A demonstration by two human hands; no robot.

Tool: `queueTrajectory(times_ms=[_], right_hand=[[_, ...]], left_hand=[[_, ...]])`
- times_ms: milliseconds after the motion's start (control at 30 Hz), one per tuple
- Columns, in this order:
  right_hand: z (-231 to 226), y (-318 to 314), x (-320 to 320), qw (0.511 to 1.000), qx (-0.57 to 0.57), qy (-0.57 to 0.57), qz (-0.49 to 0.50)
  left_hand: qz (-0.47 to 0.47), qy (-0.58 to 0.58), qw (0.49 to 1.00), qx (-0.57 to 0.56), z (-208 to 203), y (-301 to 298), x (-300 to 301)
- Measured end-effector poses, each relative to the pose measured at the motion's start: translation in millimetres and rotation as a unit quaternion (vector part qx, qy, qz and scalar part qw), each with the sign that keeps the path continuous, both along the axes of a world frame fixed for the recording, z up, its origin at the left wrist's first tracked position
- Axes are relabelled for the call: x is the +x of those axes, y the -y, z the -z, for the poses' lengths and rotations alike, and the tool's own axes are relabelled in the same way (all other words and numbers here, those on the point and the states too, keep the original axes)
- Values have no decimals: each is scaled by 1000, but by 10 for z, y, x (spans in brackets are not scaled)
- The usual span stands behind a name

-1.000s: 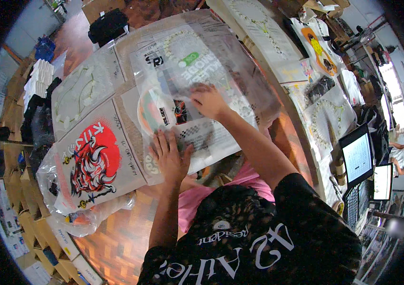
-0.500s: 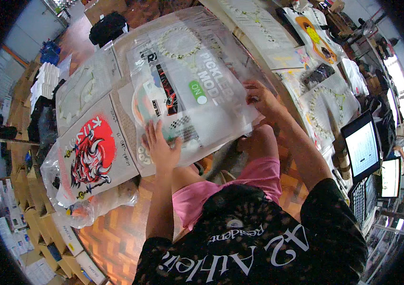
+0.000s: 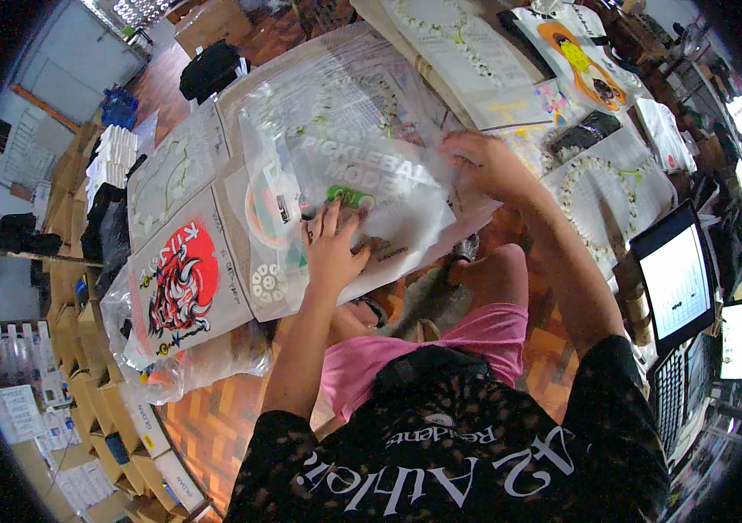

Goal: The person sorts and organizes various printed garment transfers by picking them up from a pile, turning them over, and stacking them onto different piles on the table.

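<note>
My left hand (image 3: 336,248) lies palm down on a stack of translucent printed film sheets, its fingers spread over a green toggle-shaped print. The top film sheet (image 3: 401,218) carries white lettering and is bowed up toward the middle. At its right edge, my right hand (image 3: 475,159) has its fingers curled in and seems to pinch the film; the fingertips are partly hidden. Beneath, other films show an orange curved print and a pale flower-like print (image 3: 268,286). Left of the stack lies a sheet with a red disc and horned mask print (image 3: 183,283).
Crumpled clear plastic (image 3: 214,362) hangs at the table's near left edge. A second table on the right bears printed sheets, a black packet (image 3: 584,135) and a laptop (image 3: 671,275). Cardboard boxes (image 3: 96,383) line the left. A black bundle (image 3: 212,71) sits beyond the far edge.
The lettered top film has turned and bowed up, its lettering shifting nearer me. My left hand has slid right and farther away onto it. My right hand has risen slightly.
</note>
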State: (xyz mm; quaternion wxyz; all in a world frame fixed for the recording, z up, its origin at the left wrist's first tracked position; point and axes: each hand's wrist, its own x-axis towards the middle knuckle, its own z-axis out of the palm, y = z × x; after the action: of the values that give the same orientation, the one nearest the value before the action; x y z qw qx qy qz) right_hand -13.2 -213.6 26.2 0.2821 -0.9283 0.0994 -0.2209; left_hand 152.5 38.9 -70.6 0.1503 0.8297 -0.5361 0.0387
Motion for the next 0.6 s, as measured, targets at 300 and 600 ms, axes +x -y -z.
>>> queueTrajectory(times_ms=[300, 600], right_hand=[[-1948, -1044, -930, 946, -41, 308, -91], [-1980, -1286, -1177, 911, -84, 360, -181]], left_hand=[[19, -56, 993, -100, 62, 2, 3], [50, -93, 982, -156, 169, -70, 134]])
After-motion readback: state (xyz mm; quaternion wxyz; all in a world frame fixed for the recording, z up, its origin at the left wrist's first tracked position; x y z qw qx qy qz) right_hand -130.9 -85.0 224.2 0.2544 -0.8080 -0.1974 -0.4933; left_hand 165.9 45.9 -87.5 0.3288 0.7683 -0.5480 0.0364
